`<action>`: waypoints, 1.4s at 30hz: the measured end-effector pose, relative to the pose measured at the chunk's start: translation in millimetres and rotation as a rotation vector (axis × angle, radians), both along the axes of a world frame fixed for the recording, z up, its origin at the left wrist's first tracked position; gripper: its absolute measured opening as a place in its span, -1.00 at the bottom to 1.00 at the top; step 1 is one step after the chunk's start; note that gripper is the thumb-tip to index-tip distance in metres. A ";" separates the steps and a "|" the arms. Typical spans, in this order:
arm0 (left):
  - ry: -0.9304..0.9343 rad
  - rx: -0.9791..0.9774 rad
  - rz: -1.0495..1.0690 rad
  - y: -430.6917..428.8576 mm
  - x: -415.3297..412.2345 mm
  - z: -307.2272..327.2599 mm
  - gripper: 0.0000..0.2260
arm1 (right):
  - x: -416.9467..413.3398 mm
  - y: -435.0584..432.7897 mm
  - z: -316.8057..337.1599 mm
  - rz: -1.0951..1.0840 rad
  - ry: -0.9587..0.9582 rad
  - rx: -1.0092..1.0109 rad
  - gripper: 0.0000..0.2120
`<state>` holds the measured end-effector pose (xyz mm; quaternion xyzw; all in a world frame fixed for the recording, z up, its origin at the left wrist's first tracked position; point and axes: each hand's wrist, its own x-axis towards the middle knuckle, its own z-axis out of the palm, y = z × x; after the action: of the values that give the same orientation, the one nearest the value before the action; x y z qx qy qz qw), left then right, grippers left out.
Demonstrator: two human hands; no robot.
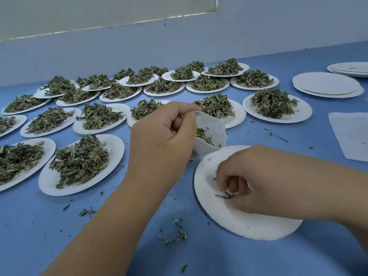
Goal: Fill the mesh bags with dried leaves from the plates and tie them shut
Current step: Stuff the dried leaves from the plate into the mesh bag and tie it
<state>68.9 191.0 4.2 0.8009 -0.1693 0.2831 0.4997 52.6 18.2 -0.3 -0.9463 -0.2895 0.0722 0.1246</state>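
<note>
The left hand [163, 134] pinches the white mesh bag [212, 134] open; at 5 o'clock, the right hand [256, 182] pinches dried stems [224, 195] on a near-empty white paper plate [217, 212].

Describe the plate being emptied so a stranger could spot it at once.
On the blue tabletop, look past rows of white paper plates heaped with dried green leaves to the near right. There a round white paper plate lies under the right hand, beside the white mesh bag the left hand holds. Unlike its neighbours, it holds only leaf scraps.
</note>
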 end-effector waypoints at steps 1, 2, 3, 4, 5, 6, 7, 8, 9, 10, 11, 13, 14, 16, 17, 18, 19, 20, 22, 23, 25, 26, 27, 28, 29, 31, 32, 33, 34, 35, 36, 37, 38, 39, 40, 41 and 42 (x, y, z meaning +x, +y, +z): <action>-0.001 0.003 0.000 0.3 -0.3 0.2 -0.78 | 0.5 -2.4 1.4 -0.013 0.012 0.007 -0.88; -0.002 0.005 0.001 0.5 -0.5 0.5 -0.78 | 0.7 -4.5 2.7 -0.022 0.024 0.003 -0.86; -0.002 0.007 0.003 0.7 -0.7 0.6 -0.78 | 0.8 -5.6 3.5 -0.028 0.033 0.000 -0.85; -0.002 0.007 0.004 0.8 -0.7 0.7 -0.78 | 0.5 -5.7 4.1 -0.033 0.039 0.001 -0.84; -0.001 0.004 0.003 0.7 -0.7 0.8 -0.78 | 0.4 -5.1 3.8 -0.036 0.040 0.007 -0.84; -0.001 0.002 0.001 0.5 -0.9 0.9 -0.77 | 0.1 -3.9 3.1 -0.031 0.035 0.008 -0.85; -0.003 0.001 -0.001 0.2 -1.0 0.9 -0.77 | 0.2 -2.1 1.8 -0.024 0.033 0.008 -0.86; -0.005 0.001 0.000 0.0 -1.2 1.0 -0.78 | 0.0 -0.4 0.9 -0.016 0.033 0.008 -0.88; -0.007 0.002 0.002 -0.3 -1.2 1.0 -0.78 | 0.1 1.3 0.1 -0.009 0.036 0.007 -0.91; -0.007 0.003 0.003 -0.3 -1.3 1.3 -0.79 | 0.2 2.6 0.0 -0.001 0.036 0.002 -0.93; -0.008 0.006 0.003 -0.3 -1.4 1.5 -0.79 | 0.4 3.8 0.0 0.002 0.032 -0.007 -0.95; -0.010 0.014 0.000 0.0 -1.4 1.7 -0.79 | 0.8 4.9 0.2 0.002 0.018 -0.026 -0.99; -0.011 0.017 0.000 0.2 -1.3 1.6 -0.79 | 0.5 4.9 0.2 0.003 0.005 -0.031 -0.98; -0.010 0.016 0.001 0.2 -1.1 1.2 -0.78 | 0.0 5.7 -0.2 0.009 -0.016 -0.048 -0.94; -0.006 0.014 0.001 0.1 -0.9 0.8 -0.78 | -0.7 6.4 -0.4 0.012 -0.025 -0.059 -0.93; -0.002 0.012 -0.001 0.0 -0.8 0.6 -0.78 | -1.6 6.7 -0.4 0.015 -0.034 -0.067 -0.92; 0.002 0.011 -0.004 -0.2 -0.7 0.4 -0.78 | -2.4 7.5 -0.5 0.019 -0.042 -0.075 -0.91; 0.004 0.011 -0.007 -0.3 -0.8 0.5 -0.78 | -3.3 8.1 -0.5 0.027 -0.053 -0.087 -0.90; 0.004 0.013 -0.010 -0.5 -0.9 0.5 -0.78 | -4.7 9.7 0.0 0.041 -0.073 -0.098 -0.90; 0.005 0.014 -0.012 -0.7 -1.0 0.4 -0.78 | -5.1 10.8 0.5 0.048 -0.075 -0.099 -0.91; 0.010 0.013 -0.016 -0.7 -1.3 0.2 -0.78 | -6.0 12.1 1.5 0.058 -0.075 -0.110 -0.93; 0.010 0.016 -0.014 -0.8 -1.5 0.1 -0.78 | -6.1 12.3 1.7 0.062 -0.078 -0.112 -0.94; 0.008 0.020 -0.012 -0.9 -1.6 0.0 -0.78 | -6.2 12.3 1.8 0.071 -0.086 -0.117 -0.94; 0.006 0.022 -0.010 -0.9 -1.6 0.0 -0.79 | -6.1 11.6 1.6 0.080 -0.092 -0.118 -0.95; 0.006 0.020 -0.008 -1.0 -1.4 -0.2 -0.79 | -5.6 11.1 1.1 0.086 -0.094 -0.113 -0.96; 0.011 0.007 -0.007 -1.2 -0.9 -0.5 -0.78 | -4.8 9.3 -1.0 0.097 -0.097 -0.099 -0.94; 0.013 0.002 -0.008 -1.2 -0.8 -0.7 -0.78 | -4.1 7.5 -2.0 0.103 -0.098 -0.086 -0.94; 0.015 -0.002 -0.008 -1.4 -0.8 -1.0 -0.78 | -2.6 5.2 -3.5 0.102 -0.101 -0.066 -0.95; 0.015 -0.003 -0.007 -1.4 -0.8 -1.0 -0.77 | -0.9 2.3 -4.0 0.096 -0.105 -0.038 -0.98; 0.014 -0.002 -0.006 -1.2 -0.9 -1.1 -0.77 | 0.7 -0.7 -2.6 0.089 -0.101 0.002 -0.95; 0.011 -0.002 -0.006 -1.1 -1.0 -1.0 -0.77 | 2.2 -4.4 0.2 0.082 -0.074 0.046 -0.88; 0.007 0.000 -0.008 -0.9 -1.0 -1.0 -0.77 | 4.0 -7.9 3.9 0.068 -0.033 0.099 -0.83; 0.001 0.007 -0.011 -0.6 -1.0 -1.0 -0.77 | 5.2 -11.4 8.1 0.052 0.009 0.151 -0.81; -0.006 0.019 -0.012 -0.4 -1.0 -1.1 -0.77 | 5.9 -14.3 12.9 0.038 0.037 0.196 -0.82; -0.014 0.033 -0.014 -0.5 -1.1 -1.0 -0.77 | 6.6 -17.5 17.6 0.031 0.049 0.239 -0.84; -0.021 0.048 -0.016 -0.5 -1.2 -1.1 -0.78 | 7.4 -20.2 21.6 0.031 0.054 0.284 -0.86; -0.030 0.065 -0.016 -0.7 -1.4 -1.3 -0.80 | 7.9 -22.7 25.0 0.037 0.055 0.339 -0.89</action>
<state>67.5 190.2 2.8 0.8110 -0.1922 0.2855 0.4731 60.6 -4.5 24.7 -0.9040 -0.3111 0.0505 0.2889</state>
